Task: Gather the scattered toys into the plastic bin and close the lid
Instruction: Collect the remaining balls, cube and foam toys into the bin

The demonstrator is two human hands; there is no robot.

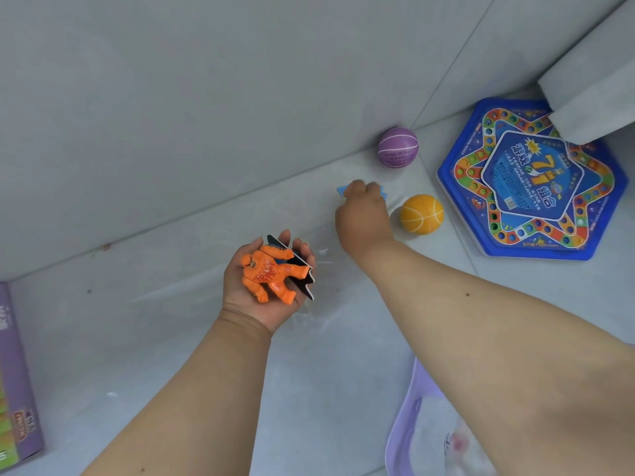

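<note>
My left hand [264, 286] lies palm up and holds an orange monster figure [269, 274] together with a flat dark card-like piece [302, 273] under it. My right hand [364, 214] reaches to the floor by the wall, its fingers curled on a small flat blue toy [342, 190] that it mostly hides. A purple ball [398, 147] sits against the wall. An orange ball [422, 214] lies just right of my right hand. The pale purple plastic bin [409, 417] shows at the bottom right, partly behind my right forearm.
A blue hexagonal board game [531, 180] lies on the floor at the right. A grey block [591, 84] overhangs its top corner. A purple box [17, 383] stands at the left edge. The grey wall runs along the back.
</note>
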